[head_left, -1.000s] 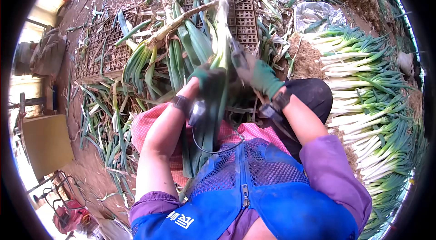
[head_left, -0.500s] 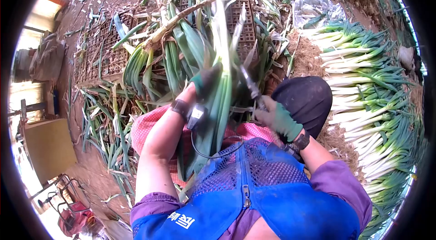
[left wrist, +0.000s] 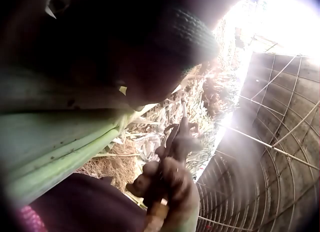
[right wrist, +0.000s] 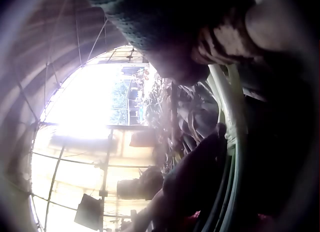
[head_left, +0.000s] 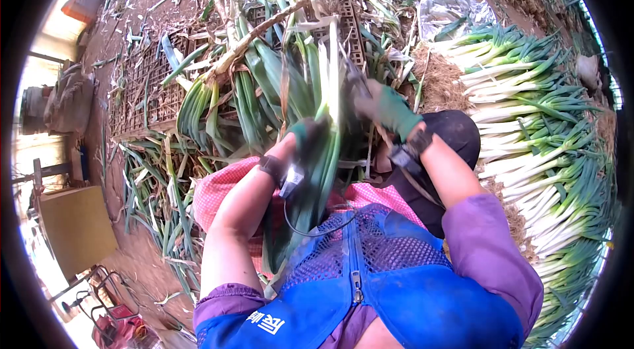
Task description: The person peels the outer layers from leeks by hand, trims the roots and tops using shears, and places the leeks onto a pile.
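Note:
In the head view the gloved left hand (head_left: 310, 132) grips a long green onion (head_left: 334, 78) where the white stem meets the green leaves, which run down over the lap. Just right of the stem, the gloved right hand (head_left: 386, 108) is curled round a slim metal tool (head_left: 353, 70) with a hose trailing back from it. The left wrist view shows the right hand (left wrist: 167, 184) round that tool, its thin nozzle (left wrist: 184, 109) pointing up. Dark and partly hidden in the right wrist view, the left hand (right wrist: 195, 167) holds the onion (right wrist: 232, 112).
Cleaned onions (head_left: 528, 184) lie in a long row at the right, beside dry roots (head_left: 441, 81) and a plastic-lined container (head_left: 456, 12). Uncleaned onions (head_left: 247, 101) and leaf scraps lie ahead and left, over brown crates (head_left: 145, 88). A yellowish board (head_left: 78, 230) stands far left.
The right hand swung down and away from the stem, then came back up beside it with the tool. The left hand and the gripped onion have moved slightly lower.

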A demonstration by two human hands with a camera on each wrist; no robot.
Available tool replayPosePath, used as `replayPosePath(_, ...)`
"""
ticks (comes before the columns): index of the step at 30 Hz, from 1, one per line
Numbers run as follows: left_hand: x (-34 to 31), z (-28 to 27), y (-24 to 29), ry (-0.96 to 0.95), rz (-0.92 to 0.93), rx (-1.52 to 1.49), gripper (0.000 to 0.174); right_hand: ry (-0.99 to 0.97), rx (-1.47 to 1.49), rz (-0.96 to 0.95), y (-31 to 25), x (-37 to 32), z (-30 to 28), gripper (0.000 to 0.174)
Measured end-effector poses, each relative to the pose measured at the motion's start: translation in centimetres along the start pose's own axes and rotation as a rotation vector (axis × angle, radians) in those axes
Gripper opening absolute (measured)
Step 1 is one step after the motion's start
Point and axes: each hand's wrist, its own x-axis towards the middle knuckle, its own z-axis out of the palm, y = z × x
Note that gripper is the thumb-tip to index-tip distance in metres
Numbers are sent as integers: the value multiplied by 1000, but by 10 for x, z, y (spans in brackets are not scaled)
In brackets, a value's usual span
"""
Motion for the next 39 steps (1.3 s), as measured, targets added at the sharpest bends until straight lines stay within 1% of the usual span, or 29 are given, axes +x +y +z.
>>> replayPosePath(3, -3, 1, 3, 4, -66, -99, 58, -16, -150, 116, -22, 42, -11, 61)
replayPosePath(6, 6, 3, -11, -7, -99, -210, 56, 63, -284, 152, -18, 79, -8, 45)
replayPosePath(9, 10, 3, -15, -13, -93, -224, 53, 33, -163, 215, -15, 81, -6, 48)
replayPosePath(10, 7, 3, -13, -35, -120, -305, 54, 26, -144, 225, -18, 77, -6, 49)
replayPosePath(12, -2, -5, -11, 2, 4, -47, 55, 7, -187, 125, 3, 67, 12, 47)
replayPosePath(13, -7, -14, -6, 24, 68, 85, 55, -40, -206, 102, 2, 52, 12, 47)
replayPosePath(14, -22, -30, 10, 59, 71, 313, 59, -86, -224, 79, -1, 38, 12, 48)
replayPosePath(15, -31, -49, 22, 111, 60, 336, 58, -174, -242, 91, -17, 9, 5, 51)
replayPosePath(16, -39, -67, 33, 162, 47, 357, 58, -168, -250, 69, -18, -8, 7, 50)
replayPosePath(17, -38, -86, 30, 295, 57, 176, 54, -161, -258, 46, -19, -24, 8, 49)
replayPosePath(18, -6, -109, 5, 458, 64, 56, 53, -189, -245, 37, -21, -38, 7, 48)
replayPosePath(19, -6, -133, 6, 653, 199, 168, 55, -213, -235, 27, -24, -50, 5, 48)
replayPosePath(20, -5, -156, 14, 794, 68, 273, 55, -167, -125, -9, -27, -62, 5, 45)
replayPosePath(21, -5, -176, 17, 880, -20, 348, 57, -149, -70, -26, -18, -68, 10, 46)
replayPosePath(22, 6, -193, -2, 963, 8, 456, 57, -144, 11, -12, -14, -75, 13, 46)
replayPosePath(23, 33, -216, -34, 992, -48, 549, 67, -137, 91, 2, -9, -81, 16, 46)
replayPosePath(25, 45, -227, -59, 1009, -217, 695, 80, -118, -52, 11, 5, -86, 24, 45)
replayPosePath(26, 47, -234, -66, 906, -264, 698, 88, -144, -8, 92, 5, -88, 27, 44)
replayPosePath(27, 47, -239, -72, 799, -311, 702, 96, -155, -11, 90, 3, -85, 29, 44)
replayPosePath(28, 49, -235, -79, 957, -183, 739, 88, -168, -13, 92, 2, -83, 31, 44)
replayPosePath(29, 53, -239, -82, 853, -213, 761, 84, -183, -14, 96, 3, -84, 32, 43)
replayPosePath(31, 23, -238, -48, 642, -280, 800, 75, -158, 6, 46, 14, -82, 39, 44)
replayPosePath(32, 30, -236, -66, 729, -149, 893, 60, -154, -6, 30, 14, -80, 39, 45)
replayPosePath(33, 20, -234, -68, 719, -54, 943, 59, -145, -18, 10, 10, -75, 37, 46)
replayPosePath(34, 17, -236, -67, 737, -47, 871, 56, -205, 92, 120, -1, -76, 30, 47)
replayPosePath(35, 13, -238, -67, 751, -41, 802, 52, -189, 90, 82, -1, -76, 30, 47)
replayPosePath(36, 1, -242, -51, 685, -156, 811, 49, -174, 88, 44, 0, -78, 30, 47)
replayPosePath(37, -15, -243, -32, 706, -180, 856, 45, -161, 87, 7, 1, -79, 30, 47)
replayPosePath(39, -30, -255, -7, 816, -115, 931, 44, -163, 127, -13, 8, -80, 34, 44)
